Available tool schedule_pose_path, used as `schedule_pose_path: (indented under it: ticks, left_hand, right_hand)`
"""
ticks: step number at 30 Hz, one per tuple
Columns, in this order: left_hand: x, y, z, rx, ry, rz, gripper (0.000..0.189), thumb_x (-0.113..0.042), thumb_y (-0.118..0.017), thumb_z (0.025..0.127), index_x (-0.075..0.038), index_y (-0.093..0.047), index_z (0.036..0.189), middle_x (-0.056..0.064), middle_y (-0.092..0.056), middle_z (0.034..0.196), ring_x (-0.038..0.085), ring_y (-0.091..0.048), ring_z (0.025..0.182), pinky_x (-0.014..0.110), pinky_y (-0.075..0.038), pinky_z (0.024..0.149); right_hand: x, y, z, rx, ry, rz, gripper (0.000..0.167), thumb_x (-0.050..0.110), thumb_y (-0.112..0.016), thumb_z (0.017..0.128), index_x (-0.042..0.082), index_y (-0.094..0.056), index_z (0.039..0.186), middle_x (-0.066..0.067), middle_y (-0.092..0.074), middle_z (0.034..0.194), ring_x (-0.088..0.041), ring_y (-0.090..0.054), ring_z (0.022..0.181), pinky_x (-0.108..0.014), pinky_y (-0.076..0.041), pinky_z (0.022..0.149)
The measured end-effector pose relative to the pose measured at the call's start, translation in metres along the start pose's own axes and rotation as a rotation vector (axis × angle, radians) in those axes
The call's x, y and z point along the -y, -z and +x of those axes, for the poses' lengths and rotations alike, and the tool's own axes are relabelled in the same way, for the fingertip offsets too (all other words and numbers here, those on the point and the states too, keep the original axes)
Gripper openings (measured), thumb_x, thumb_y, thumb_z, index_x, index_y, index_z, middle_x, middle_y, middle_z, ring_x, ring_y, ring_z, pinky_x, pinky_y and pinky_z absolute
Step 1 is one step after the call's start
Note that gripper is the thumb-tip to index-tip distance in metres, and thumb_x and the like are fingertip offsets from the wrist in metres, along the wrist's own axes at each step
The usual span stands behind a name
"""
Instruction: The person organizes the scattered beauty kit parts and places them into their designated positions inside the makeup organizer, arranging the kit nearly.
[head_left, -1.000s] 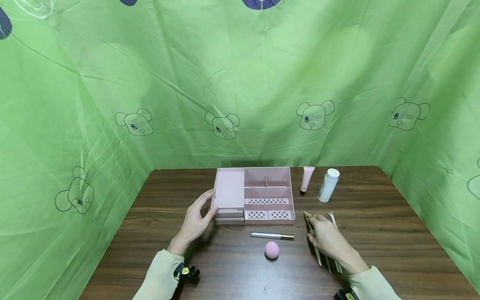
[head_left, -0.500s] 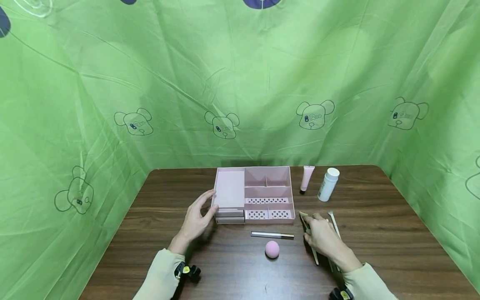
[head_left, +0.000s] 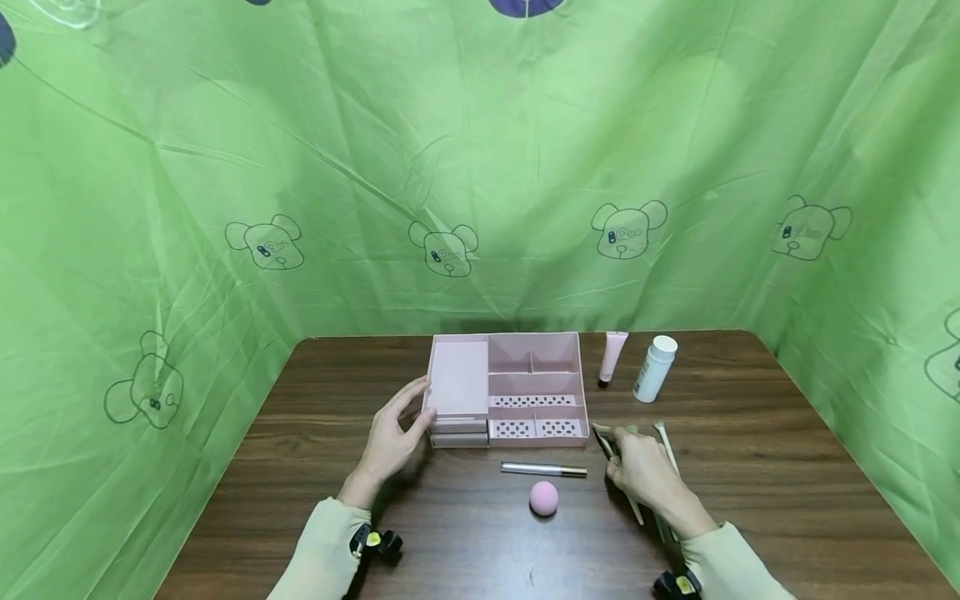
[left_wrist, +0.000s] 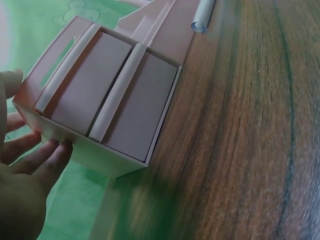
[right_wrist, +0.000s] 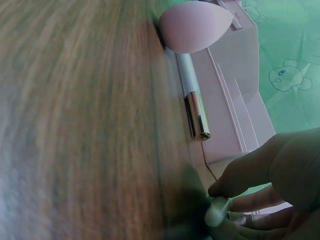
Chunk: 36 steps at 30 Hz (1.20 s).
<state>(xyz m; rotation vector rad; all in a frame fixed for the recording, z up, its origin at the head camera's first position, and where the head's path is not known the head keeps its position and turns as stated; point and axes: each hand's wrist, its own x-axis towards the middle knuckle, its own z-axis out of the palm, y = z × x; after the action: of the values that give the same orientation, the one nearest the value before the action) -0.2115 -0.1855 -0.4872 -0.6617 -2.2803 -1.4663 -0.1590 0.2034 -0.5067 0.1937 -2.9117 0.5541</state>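
Note:
A pink desktop organizer (head_left: 459,375) stands on the table, with compartments on its right and two small drawers (left_wrist: 145,100) at its front left. My left hand (head_left: 388,450) touches its left side with spread, fairly straight fingers. Right of the organizer, my right hand (head_left: 647,475) pinches a slim makeup brush (head_left: 635,507) low over the tabletop. The brush end (right_wrist: 216,214) pokes out between thumb and fingers in the right wrist view. Beside that hand lies another makeup brush (head_left: 665,443), and further brush handles are partly hidden beneath the hand.
In front of the organizer lie a silver cosmetic tube (head_left: 543,470) and a pink makeup sponge (head_left: 543,498). A pink squeeze tube (head_left: 612,358) and a white bottle (head_left: 655,369) are at the back right. Green cloth (head_left: 450,167) surrounds the brown table (head_left: 465,550).
My right hand has shifted slightly left towards the organizer, taking the pinched brush along and away from the other brushes. My left hand stays at the organizer's side.

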Motion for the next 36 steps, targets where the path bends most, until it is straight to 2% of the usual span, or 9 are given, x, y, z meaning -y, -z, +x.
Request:
schedule_pose_path:
  ticks: [3, 5, 10, 16, 18, 22, 25, 29, 36]
  left_hand:
    - [-0.013, 0.002, 0.002, 0.005, -0.003, -0.005, 0.042, 0.002, -0.066, 0.089, 0.012, -0.055, 0.128, 0.03, -0.053, 0.135, 0.045, -0.054, 0.121, 0.008, -0.045, 0.096]
    - [-0.013, 0.002, 0.003, 0.004, 0.003, -0.003, 0.042, 0.001, -0.066, 0.09, 0.011, -0.055, 0.129, 0.029, -0.053, 0.136, 0.044, -0.054, 0.121, 0.008, -0.044, 0.096]
    - [0.007, -0.001, 0.0, -0.008, 0.019, -0.012, 0.043, -0.004, -0.066, 0.091, 0.005, -0.056, 0.132, 0.023, -0.053, 0.139, 0.039, -0.054, 0.124, 0.01, -0.045, 0.098]
    - [0.027, -0.003, -0.003, -0.005, 0.043, -0.014, 0.044, -0.011, -0.068, 0.092, -0.005, -0.057, 0.134, 0.011, -0.054, 0.142, 0.028, -0.053, 0.128, 0.042, -0.05, 0.101]
    - [0.028, -0.003, -0.003, -0.004, 0.045, -0.02, 0.044, -0.012, -0.068, 0.092, -0.006, -0.057, 0.134, 0.01, -0.054, 0.142, 0.027, -0.052, 0.129, 0.046, -0.049, 0.101]
    - [0.023, -0.003, -0.003, -0.007, 0.039, -0.022, 0.044, -0.008, -0.068, 0.092, -0.001, -0.056, 0.134, 0.015, -0.053, 0.141, 0.032, -0.052, 0.129, 0.025, -0.049, 0.101]
    - [0.01, -0.002, -0.002, -0.008, 0.026, -0.026, 0.044, -0.005, -0.067, 0.091, 0.004, -0.056, 0.132, 0.021, -0.053, 0.14, 0.038, -0.051, 0.128, 0.01, -0.044, 0.099]
    - [-0.006, 0.002, 0.0, -0.002, 0.022, -0.022, 0.043, -0.003, -0.067, 0.09, 0.008, -0.056, 0.13, 0.025, -0.053, 0.138, 0.041, -0.051, 0.127, 0.01, -0.043, 0.1]
    - [-0.008, 0.003, 0.001, 0.002, 0.039, -0.034, 0.043, -0.003, -0.068, 0.09, 0.008, -0.056, 0.13, 0.025, -0.054, 0.137, 0.039, -0.052, 0.127, 0.011, -0.044, 0.1]
  right_hand:
    - [0.0, 0.004, 0.0, 0.002, -0.021, 0.015, 0.036, 0.007, -0.072, 0.068, 0.003, -0.064, 0.103, -0.006, -0.061, 0.069, -0.029, -0.06, 0.064, -0.049, -0.05, 0.055]
    - [0.0, 0.009, 0.001, -0.007, -0.028, 0.02, 0.039, 0.008, -0.072, 0.069, 0.003, -0.064, 0.107, -0.004, -0.062, 0.07, -0.026, -0.06, 0.066, -0.049, -0.051, 0.057]
    - [0.003, 0.018, 0.006, -0.045, -0.025, 0.039, 0.038, 0.011, -0.072, 0.072, 0.003, -0.065, 0.108, -0.003, -0.064, 0.071, -0.023, -0.059, 0.064, -0.048, -0.049, 0.057]
    - [0.007, 0.025, 0.009, -0.088, -0.012, 0.081, 0.035, 0.01, -0.07, 0.074, 0.003, -0.065, 0.108, 0.0, -0.068, 0.075, -0.019, -0.061, 0.065, -0.042, -0.049, 0.056]
    - [0.008, 0.027, 0.009, -0.102, -0.003, 0.097, 0.035, 0.01, -0.071, 0.074, 0.003, -0.065, 0.108, 0.001, -0.069, 0.076, -0.018, -0.062, 0.066, -0.041, -0.049, 0.057]
    - [0.008, 0.029, 0.011, -0.132, 0.008, 0.124, 0.033, 0.009, -0.071, 0.075, 0.004, -0.066, 0.108, 0.001, -0.07, 0.077, -0.018, -0.065, 0.068, -0.039, -0.05, 0.057]
    - [0.009, 0.031, 0.012, -0.14, 0.0, 0.144, 0.032, 0.011, -0.072, 0.076, 0.005, -0.066, 0.107, 0.002, -0.069, 0.078, -0.016, -0.065, 0.069, -0.035, -0.05, 0.058]
    - [0.011, 0.035, 0.014, -0.142, -0.011, 0.181, 0.029, 0.013, -0.072, 0.078, 0.008, -0.067, 0.106, 0.003, -0.069, 0.081, -0.014, -0.065, 0.07, -0.031, -0.049, 0.06]
    - [0.017, 0.04, 0.02, -0.17, 0.008, 0.228, 0.03, 0.011, -0.072, 0.079, 0.009, -0.066, 0.109, -0.001, -0.072, 0.086, -0.011, -0.064, 0.068, -0.028, -0.05, 0.061]
